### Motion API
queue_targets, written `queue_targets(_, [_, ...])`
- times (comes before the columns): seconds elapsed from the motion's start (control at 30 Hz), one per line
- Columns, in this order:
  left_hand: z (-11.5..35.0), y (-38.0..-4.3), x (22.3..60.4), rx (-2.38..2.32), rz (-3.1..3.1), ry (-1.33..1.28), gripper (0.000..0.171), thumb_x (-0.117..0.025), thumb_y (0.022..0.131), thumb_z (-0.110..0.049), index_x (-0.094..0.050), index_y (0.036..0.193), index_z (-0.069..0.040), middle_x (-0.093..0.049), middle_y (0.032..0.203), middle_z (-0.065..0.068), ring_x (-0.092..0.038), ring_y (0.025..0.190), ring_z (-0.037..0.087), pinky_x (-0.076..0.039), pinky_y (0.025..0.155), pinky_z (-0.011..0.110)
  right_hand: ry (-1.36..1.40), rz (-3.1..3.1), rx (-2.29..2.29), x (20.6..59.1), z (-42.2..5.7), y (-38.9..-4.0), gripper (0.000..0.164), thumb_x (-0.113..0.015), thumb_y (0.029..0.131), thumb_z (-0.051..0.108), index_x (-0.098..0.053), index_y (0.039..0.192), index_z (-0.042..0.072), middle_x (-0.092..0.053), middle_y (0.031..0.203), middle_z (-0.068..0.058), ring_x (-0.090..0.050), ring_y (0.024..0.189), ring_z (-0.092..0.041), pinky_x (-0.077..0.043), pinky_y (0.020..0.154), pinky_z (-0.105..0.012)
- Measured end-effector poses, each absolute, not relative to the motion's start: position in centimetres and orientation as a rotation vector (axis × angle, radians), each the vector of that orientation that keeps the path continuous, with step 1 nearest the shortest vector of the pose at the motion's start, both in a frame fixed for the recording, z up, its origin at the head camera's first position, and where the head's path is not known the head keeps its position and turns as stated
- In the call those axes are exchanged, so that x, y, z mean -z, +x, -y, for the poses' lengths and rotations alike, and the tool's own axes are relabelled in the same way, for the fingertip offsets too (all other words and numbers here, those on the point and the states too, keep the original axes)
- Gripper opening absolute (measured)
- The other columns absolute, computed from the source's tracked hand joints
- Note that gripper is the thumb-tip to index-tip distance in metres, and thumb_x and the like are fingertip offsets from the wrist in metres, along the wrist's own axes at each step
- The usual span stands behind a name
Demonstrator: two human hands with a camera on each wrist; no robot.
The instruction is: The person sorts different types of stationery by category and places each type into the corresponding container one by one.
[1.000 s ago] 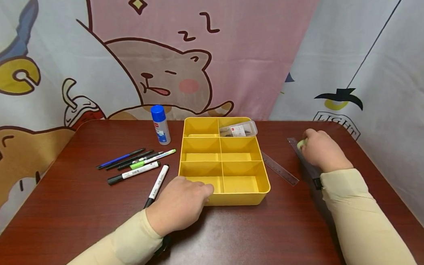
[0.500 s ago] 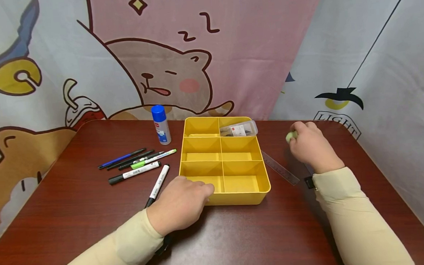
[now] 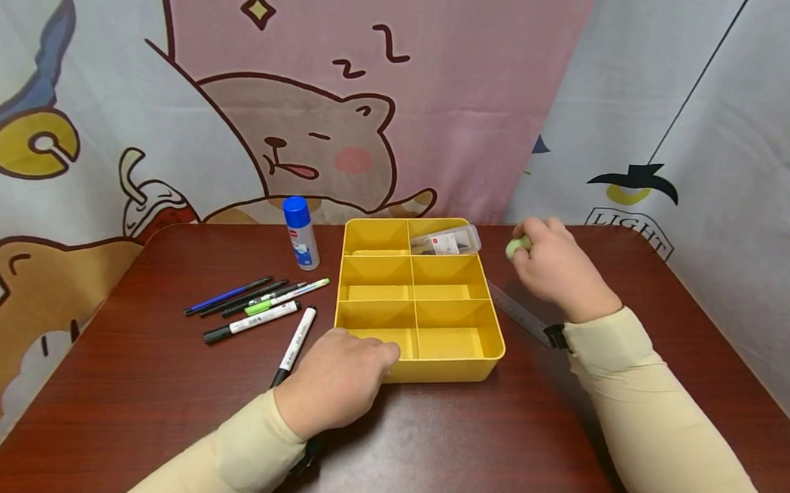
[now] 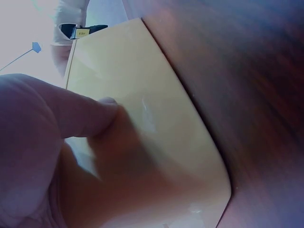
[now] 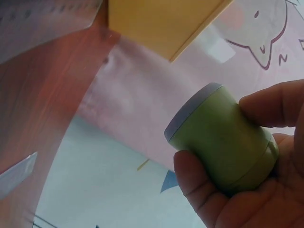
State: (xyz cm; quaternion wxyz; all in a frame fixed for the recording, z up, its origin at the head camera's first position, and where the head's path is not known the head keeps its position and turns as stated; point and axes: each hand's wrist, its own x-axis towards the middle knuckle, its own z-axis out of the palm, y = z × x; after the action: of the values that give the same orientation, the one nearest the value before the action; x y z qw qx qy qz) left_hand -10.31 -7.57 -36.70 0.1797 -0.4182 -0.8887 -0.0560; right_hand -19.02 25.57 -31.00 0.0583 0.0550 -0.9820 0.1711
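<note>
A yellow organizer box [image 3: 443, 370] with several compartments stands mid-table. My left hand [image 3: 338, 382] grips its near wall towards the left; in the left wrist view the thumb [image 4: 90, 116] presses the outer face, and the other fingers are hidden. To the box's right, my right hand [image 3: 559, 270] holds a small green cylinder [image 5: 223, 140] with a grey end, pinched between thumb and fingers above the table; its kind is unclear. A clear plastic case [image 3: 445, 241] with a white label leans in the back right compartment.
Left of the box lie several pens [image 3: 228, 294], a white marker [image 3: 253, 323] and another white marker [image 3: 299, 339]. A blue-capped glue stick [image 3: 302, 237] stands behind them. A clear ruler [image 3: 516, 311] lies right of the box. Behind the table hangs a printed curtain [image 3: 480, 83].
My right hand has lifted the green cylinder off the right side of the table and carried it left towards the box. The left hand stays on the box wall.
</note>
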Motion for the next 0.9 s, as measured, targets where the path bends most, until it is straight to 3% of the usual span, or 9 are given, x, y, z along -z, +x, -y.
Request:
queue_targets(0.6, [7.5, -10.4, 36.9, 0.166, 2.491, -1.189, 0.034, -0.072, 0.089, -0.020, -0.045, 0.069, -0.020, -0.043, 0.057, -0.007, -0.041, 0.046, 0.009, -0.022, 0.049, 0.029, 0.418, 2.836, -0.570, 31.3, -22.0, -18.5, 0.023, -0.049, 0.100, 0.011, -0.062, 0.115, 0.000, -0.055, 0.112, -0.021, -0.046, 0.111, -0.040, -0.038, 0.098, -0.054])
queue_targets(0.9, [7.6, -10.4, 36.9, 0.162, 2.505, -1.187, 0.032, -0.071, 0.090, -0.020, -0.046, 0.069, -0.020, -0.045, 0.057, -0.007, -0.042, 0.046, 0.009, -0.023, 0.049, 0.029, 0.571, 2.838, -0.588, 32.2, -21.0, -18.5, 0.020, -0.052, 0.101, 0.007, -0.061, 0.118, 0.002, -0.054, 0.119, -0.021, -0.045, 0.114, -0.041, -0.037, 0.098, -0.053])
